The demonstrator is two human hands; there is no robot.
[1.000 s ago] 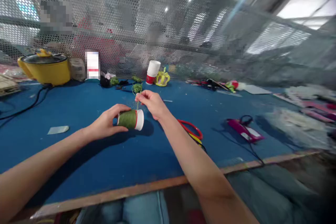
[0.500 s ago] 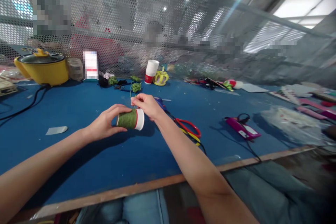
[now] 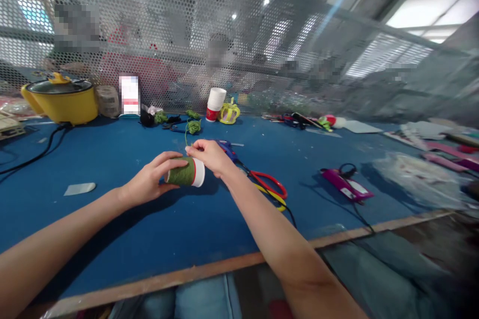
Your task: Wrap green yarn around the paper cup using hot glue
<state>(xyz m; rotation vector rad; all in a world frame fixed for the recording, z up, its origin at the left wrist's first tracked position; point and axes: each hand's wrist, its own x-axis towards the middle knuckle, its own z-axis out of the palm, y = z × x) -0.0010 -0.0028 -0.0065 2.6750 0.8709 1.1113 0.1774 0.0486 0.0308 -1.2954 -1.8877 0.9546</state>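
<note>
A paper cup (image 3: pixel 181 173) lies sideways in my left hand (image 3: pixel 146 179), its white open end pointing right. Green yarn is wound around most of its wall, with a thin red band left showing near the white part. My left fingers and thumb close around the wrapped base. Just above the cup, my right hand (image 3: pixel 208 156) pinches a strand of green yarn (image 3: pixel 186 135) between thumb and fingertips. That strand runs up to a small green yarn ball (image 3: pixel 193 126) on the table.
Behind my right wrist lies a blue glue gun (image 3: pixel 226 149), with red-and-yellow-handled scissors (image 3: pixel 269 184) nearer me. Stacked paper cups (image 3: pixel 215 104) and a yellow crown-shaped piece (image 3: pixel 229 112) stand at the mesh screen. A yellow electric pot (image 3: pixel 62 102) is left; a purple device (image 3: pixel 346 184) lies right.
My right hand has come slightly down, closer to the cup, still pinching the strand. My left fingers have shifted a little over the wrapped cup.
</note>
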